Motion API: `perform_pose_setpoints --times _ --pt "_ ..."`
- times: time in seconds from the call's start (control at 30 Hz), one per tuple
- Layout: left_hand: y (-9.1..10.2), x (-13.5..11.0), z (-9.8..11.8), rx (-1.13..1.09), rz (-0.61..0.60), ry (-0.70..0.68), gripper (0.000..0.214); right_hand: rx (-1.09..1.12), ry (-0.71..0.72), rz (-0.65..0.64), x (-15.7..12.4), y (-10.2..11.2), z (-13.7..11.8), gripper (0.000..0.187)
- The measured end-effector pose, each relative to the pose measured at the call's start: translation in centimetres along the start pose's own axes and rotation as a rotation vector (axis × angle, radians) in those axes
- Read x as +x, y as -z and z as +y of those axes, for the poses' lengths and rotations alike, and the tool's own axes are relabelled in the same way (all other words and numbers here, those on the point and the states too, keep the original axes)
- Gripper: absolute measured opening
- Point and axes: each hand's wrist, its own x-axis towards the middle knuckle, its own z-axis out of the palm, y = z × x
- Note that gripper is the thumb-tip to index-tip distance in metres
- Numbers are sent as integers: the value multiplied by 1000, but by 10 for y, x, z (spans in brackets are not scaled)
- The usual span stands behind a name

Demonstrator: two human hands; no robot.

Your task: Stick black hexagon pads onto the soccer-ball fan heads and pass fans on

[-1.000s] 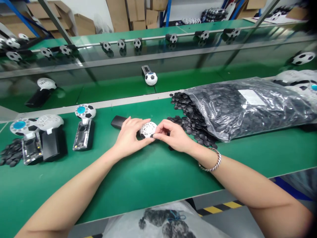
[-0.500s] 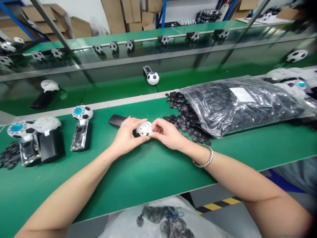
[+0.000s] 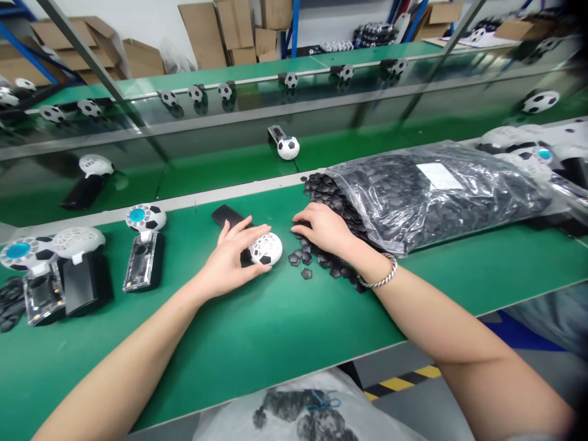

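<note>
My left hand (image 3: 229, 254) is closed around a device with a soccer-ball head (image 3: 267, 249), thumb at the near side and fingers over the far side. Its ball is white with an open lattice and a few black patches. The black handle (image 3: 225, 214) points away to the left and is partly behind my fingers. My right hand (image 3: 324, 228) is at the left edge of a pile of small black pentagon pieces (image 3: 321, 185), thumb and fingers drawn together. Whatever is between those fingertips is hidden. Some loose pentagon pieces (image 3: 306, 274) lie between the ball and the pile.
A clear plastic bag (image 3: 399, 196) full of black pieces lies open at right. Similar devices (image 3: 143, 260) stand at left beside another pile (image 3: 10, 303). Beyond the table's ledge, a green belt (image 3: 220, 156) carries more ball-headed devices. Other devices line a far shelf.
My right hand has left the ball and moved right to the black pieces. My left hand stays on the device, whose ball now shows more. Several pieces now lie nearer the ball.
</note>
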Motion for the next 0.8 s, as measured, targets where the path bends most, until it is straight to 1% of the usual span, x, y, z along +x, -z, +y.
perform_pose_setpoints --times 0.07,0.13,0.2,0.23,0.3,0.37,0.47,0.57,0.63,0.7,0.8 --pt "1 0 3 -27 -25 17 59 -52 1 -49 0 -3 -3 13" --pt "-1 -1 5 -46 14 43 59 -43 -2 -81 0 -3 -4 9" --pt "-3 0 4 -70 40 51 58 15 22 -104 -2 0 -5 4" --pt "-3 0 3 -92 28 46 58 68 39 -112 -4 3 -5 3" --pt "-1 0 -2 -170 -46 22 60 214 82 -120 -8 8 -9 3" --pt "1 0 -8 -269 -118 -15 63 344 153 -113 -12 14 -14 7" --pt "2 0 -14 -361 -155 -83 64 400 292 -117 -18 20 -23 7" --pt "-3 0 -15 -380 -123 -104 63 446 344 -188 -21 21 -30 7" --pt "-6 -1 -13 -386 -87 -94 62 502 348 -200 -22 18 -32 6" --pt "-9 -1 -9 -387 -53 -69 60 576 322 -182 -24 15 -34 5" --pt "-10 0 -4 -381 -12 -21 56 666 255 -212 -25 10 -36 6"
